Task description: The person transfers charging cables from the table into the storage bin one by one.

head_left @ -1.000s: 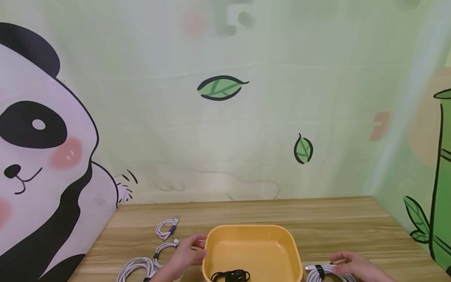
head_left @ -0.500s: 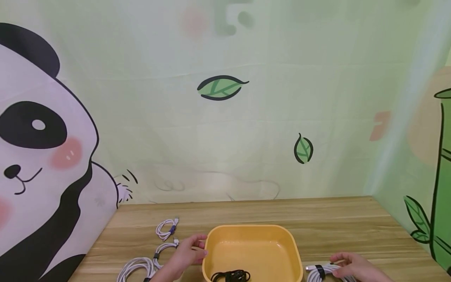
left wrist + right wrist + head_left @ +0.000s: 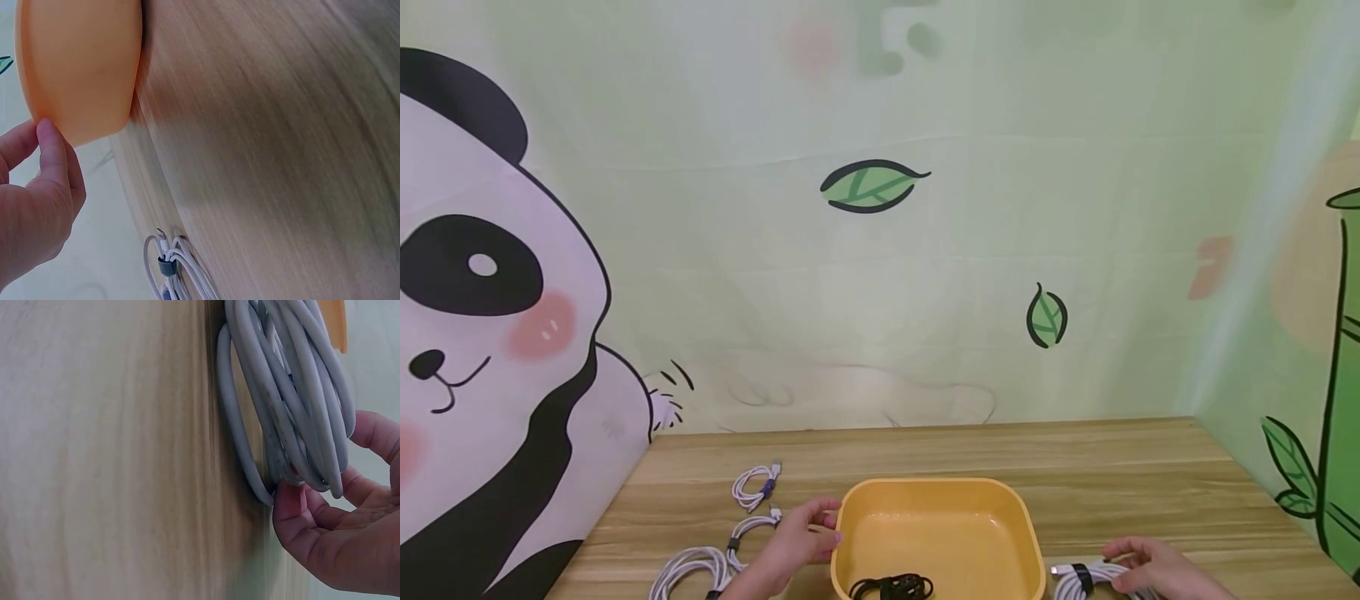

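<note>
In the head view, my left hand (image 3: 805, 537) touches the outside of a yellow plastic tray (image 3: 940, 492) at its left edge. The left wrist view has the thumb and fingertips right at the rim of the tray (image 3: 87, 62). A coiled black cable (image 3: 906, 586) lies inside, partly cut off by the frame. To the tray's right, my right hand (image 3: 1157, 571) holds the end of a coiled white cable (image 3: 1086, 579) with a black strap. Thumb and fingers bend round opposite sides of the coil (image 3: 300, 394) in the right wrist view.
Left on the wooden table (image 3: 1000, 446) lie more coiled white cables: a small one with a blue strap (image 3: 752, 487), another by my left wrist (image 3: 741, 533), and a larger coil (image 3: 688, 571) in front. A printed panda backdrop (image 3: 737, 250) stands behind the table.
</note>
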`<state>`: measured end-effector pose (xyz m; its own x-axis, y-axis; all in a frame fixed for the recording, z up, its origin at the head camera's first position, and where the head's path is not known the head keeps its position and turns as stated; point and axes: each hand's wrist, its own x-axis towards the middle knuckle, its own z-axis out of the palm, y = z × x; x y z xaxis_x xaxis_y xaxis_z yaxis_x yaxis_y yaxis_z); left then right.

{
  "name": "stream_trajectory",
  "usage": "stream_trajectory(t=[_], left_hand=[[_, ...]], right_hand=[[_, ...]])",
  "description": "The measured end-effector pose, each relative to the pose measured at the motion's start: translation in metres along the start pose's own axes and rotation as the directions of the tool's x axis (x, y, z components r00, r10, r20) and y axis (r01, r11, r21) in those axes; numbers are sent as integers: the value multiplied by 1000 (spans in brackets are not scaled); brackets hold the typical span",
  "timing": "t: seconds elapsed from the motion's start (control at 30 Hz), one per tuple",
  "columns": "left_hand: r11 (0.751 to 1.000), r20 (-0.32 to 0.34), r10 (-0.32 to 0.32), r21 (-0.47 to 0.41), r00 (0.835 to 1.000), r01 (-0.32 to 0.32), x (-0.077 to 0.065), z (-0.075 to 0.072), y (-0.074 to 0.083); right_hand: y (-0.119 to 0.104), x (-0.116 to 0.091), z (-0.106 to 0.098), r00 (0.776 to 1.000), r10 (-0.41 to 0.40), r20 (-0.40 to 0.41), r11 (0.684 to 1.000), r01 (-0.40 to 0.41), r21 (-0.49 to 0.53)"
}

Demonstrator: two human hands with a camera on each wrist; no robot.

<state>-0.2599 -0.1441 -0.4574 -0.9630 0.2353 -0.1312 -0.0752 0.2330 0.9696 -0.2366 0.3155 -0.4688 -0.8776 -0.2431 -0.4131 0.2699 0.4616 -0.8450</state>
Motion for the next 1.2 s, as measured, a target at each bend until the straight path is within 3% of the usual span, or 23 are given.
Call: stream_trajectory(t=[0.3,0.97,1.2], left_hand=[[1000,-7,-2,1,1000,2,-2,0,2],[1000,-18,-8,28,1000,9,0,1,1],[1000,-15,-5,28,1000,5,1,1,0]], right_hand=[[6,0,-3,998,-59,27,998,60,-17],[10,1,-4,998,-61,0,998,61,-22],[12,-1,-5,990,-140,15,989,141,-46]])
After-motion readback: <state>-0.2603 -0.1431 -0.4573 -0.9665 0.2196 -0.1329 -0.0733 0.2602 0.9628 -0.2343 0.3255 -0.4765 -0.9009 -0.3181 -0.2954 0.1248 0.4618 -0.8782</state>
